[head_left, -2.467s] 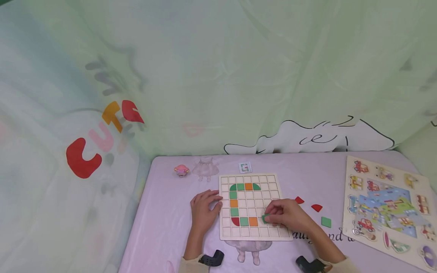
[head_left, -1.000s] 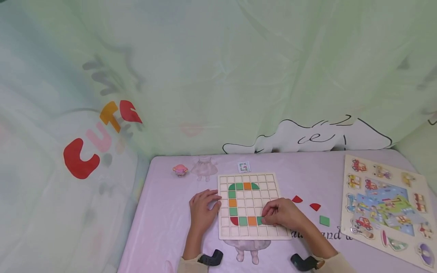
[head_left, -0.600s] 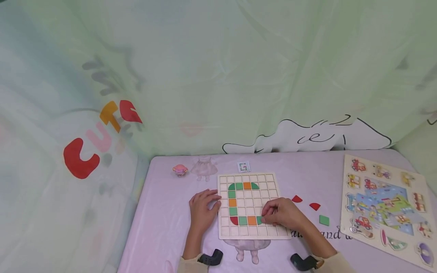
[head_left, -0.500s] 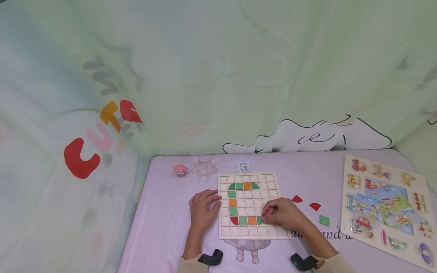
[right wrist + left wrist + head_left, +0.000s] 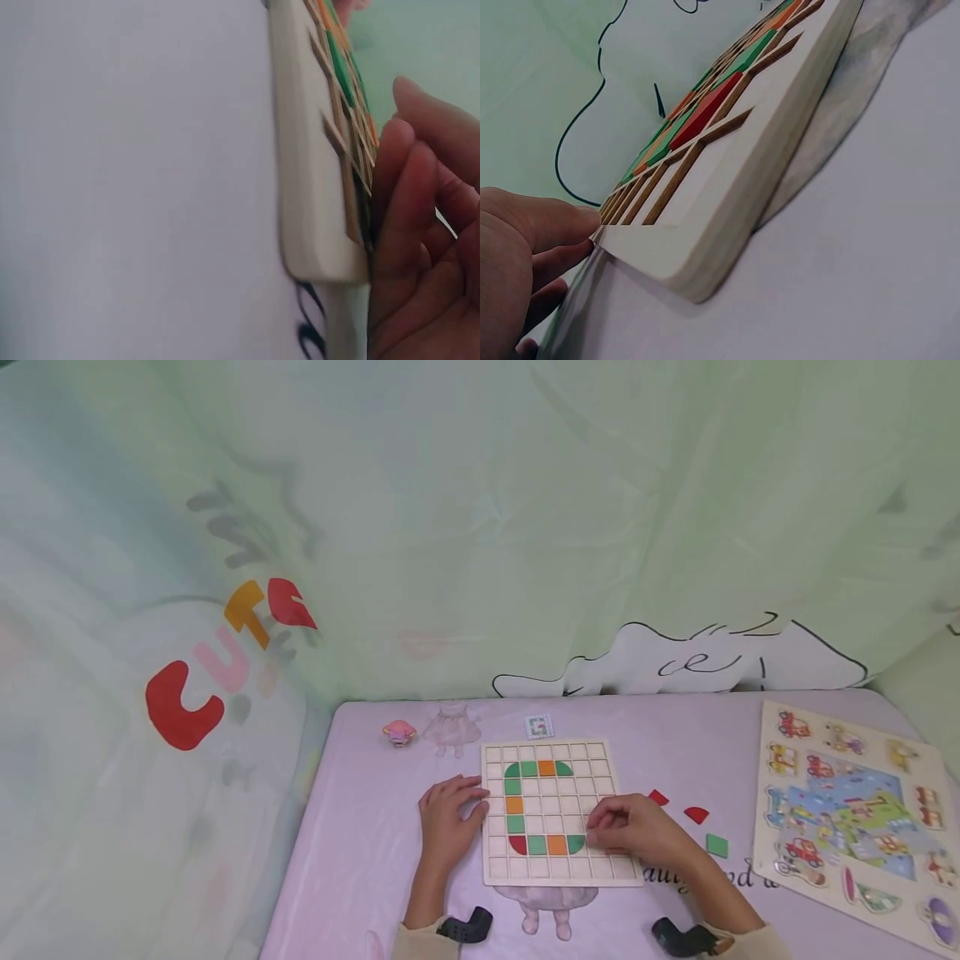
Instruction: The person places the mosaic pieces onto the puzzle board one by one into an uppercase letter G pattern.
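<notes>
A wooden grid board [image 5: 495, 868] lies on the table, with green, orange and red tiles forming a C shape in its cells. My left hand [image 5: 447, 818] rests at the board's left edge, its thumb [image 5: 570, 225] at the rim in the left wrist view. At the lower right end of the C sits a green quarter-circle tile [image 5: 575, 844]. My right hand [image 5: 637, 831] is just right of that tile, over the board, with loosely bent fingers and nothing held. In the right wrist view, these fingers [image 5: 409, 195] are beside the board's edge.
Right of the board lie red quarter-circle pieces [image 5: 697, 815] and a green square tile [image 5: 717, 846]. A small pattern card [image 5: 538, 727] and a pink figurine [image 5: 399, 733] stand behind. A picture puzzle board [image 5: 765, 852] occupies the table's right side.
My right hand brought the green quarter-circle tile left into a bottom-row cell, let go of it and drew slightly back to the right. My left hand has stayed at the board's edge.
</notes>
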Demonstrator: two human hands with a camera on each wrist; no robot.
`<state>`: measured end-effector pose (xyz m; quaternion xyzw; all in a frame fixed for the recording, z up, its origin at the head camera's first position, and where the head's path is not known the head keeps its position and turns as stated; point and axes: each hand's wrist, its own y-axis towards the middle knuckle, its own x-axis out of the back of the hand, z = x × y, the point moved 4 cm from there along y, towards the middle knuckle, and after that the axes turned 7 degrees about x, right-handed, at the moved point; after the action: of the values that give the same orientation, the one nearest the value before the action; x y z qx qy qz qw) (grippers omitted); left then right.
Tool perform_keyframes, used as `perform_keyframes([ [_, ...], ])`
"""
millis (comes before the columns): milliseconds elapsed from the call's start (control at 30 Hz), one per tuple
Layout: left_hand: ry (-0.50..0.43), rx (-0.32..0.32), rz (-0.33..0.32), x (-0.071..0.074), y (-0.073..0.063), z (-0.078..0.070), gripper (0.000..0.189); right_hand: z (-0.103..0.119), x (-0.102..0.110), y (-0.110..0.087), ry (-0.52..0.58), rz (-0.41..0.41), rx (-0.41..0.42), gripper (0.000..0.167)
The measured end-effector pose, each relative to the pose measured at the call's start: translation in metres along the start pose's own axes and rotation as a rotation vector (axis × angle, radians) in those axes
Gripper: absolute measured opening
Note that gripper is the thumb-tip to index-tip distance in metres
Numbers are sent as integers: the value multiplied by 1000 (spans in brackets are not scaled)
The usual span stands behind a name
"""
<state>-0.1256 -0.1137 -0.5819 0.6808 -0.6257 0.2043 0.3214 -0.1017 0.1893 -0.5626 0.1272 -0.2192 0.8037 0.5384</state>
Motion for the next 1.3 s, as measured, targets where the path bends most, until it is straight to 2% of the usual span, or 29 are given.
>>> perform_keyframes([
  [100,-2,8,7,0,0,1,13,1,11,-6,-38,-11,28,19],
  [367,7,15,19,-2,1,3,14,-8,55,-25,-160,-102,59,13],
  [767,20,23,15,-2,1,3,14,-27,109,-61,-421,-109,-51,25],
  [1000,5,8,4,-2,1,4,13,-43,125,-71,-463,-65,-124,33],
  [1300,8,13,5,-2,1,3,14,-61,126,-73,-445,20,-163,35],
])
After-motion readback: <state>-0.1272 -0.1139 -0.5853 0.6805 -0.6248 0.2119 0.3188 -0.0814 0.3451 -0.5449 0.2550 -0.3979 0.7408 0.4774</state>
